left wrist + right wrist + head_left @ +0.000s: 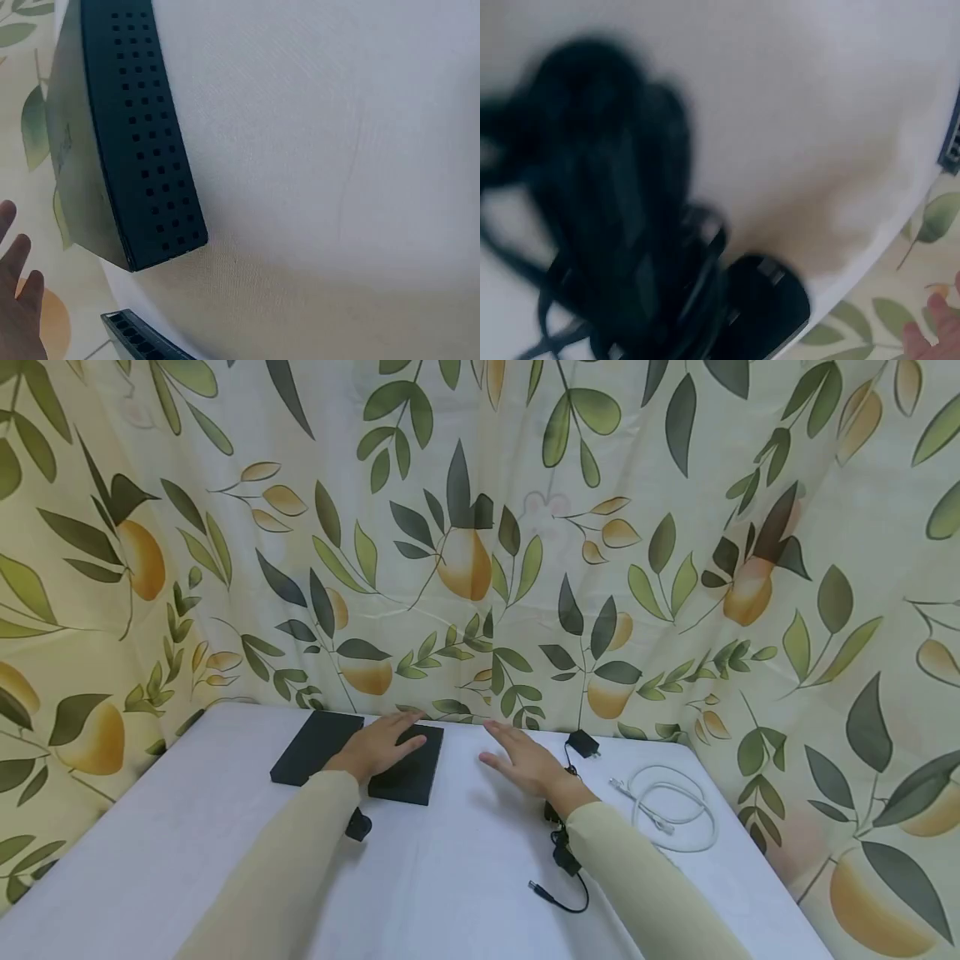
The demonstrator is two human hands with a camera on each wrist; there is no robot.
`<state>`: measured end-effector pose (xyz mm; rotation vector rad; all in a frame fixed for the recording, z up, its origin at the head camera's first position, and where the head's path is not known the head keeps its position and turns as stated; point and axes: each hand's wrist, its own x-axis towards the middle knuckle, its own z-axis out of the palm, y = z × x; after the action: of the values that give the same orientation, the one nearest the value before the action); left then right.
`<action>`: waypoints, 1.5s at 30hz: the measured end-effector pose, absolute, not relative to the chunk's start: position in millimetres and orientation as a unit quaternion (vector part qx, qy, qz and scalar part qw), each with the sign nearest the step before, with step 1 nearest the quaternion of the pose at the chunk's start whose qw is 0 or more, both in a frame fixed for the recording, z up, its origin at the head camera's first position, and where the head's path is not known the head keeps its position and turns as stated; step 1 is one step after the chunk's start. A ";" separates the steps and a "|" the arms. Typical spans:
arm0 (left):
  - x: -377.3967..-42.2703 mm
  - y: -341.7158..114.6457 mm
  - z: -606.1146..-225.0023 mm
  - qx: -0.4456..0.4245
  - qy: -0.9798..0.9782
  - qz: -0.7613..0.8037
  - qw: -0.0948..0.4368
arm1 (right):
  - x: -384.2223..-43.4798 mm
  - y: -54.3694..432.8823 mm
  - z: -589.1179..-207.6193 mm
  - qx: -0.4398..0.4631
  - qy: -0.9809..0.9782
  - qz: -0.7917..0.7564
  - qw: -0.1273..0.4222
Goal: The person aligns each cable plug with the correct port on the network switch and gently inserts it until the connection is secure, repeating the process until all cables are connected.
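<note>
Leaf-and-fruit fabric [480, 635] hangs behind the far edge of the white-covered table [465, 868] and down past its left and right edges. Two flat black boxes [408, 772] lie side by side near the table's far edge, left of its middle, their long axes seeming to run from that edge toward me. Over the gap between them I hold my left hand [375, 745], the nearer one, fingers stretched forward and thumb apart, gripping nothing; it looks raised clear of both. My right hand [525, 764] hangs to the right of the right-hand box, just as loose and without anything in it, so that box lies between hand and hand. Beneath my right wrist, a black cord with adapters [566, 860] trails from a black plug-in adapter [582, 743] at the far edge toward the near edge. Further right, near the right edge, a white cable [663, 827] lies in loose loops. Beside my left forearm sits a small black piece [358, 827], partly hidden. Whether the boxes, one with a perforated side, contain anything, I cannot tell.
</note>
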<state>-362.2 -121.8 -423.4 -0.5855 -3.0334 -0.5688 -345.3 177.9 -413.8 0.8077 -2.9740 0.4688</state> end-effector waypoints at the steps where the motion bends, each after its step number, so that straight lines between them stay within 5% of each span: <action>1: -361.9 -122.3 -422.9 -0.183 -0.964 -0.193 0.001 | -344.6 175.1 -414.4 0.257 -0.953 0.158 0.012; 18: -358.2 -129.7 -423.9 -0.085 -0.893 -0.441 0.031 | -321.6 119.3 -433.2 0.218 -0.887 0.407 -0.008; 45: -364.4 -139.3 -455.6 0.001 -0.891 -0.455 0.010 | -303.8 63.4 -453.7 0.061 -0.796 0.600 -0.058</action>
<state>-364.4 -139.3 -455.6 0.0041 -2.7806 -1.4196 -303.8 63.4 -453.7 0.2006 -2.5969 1.9569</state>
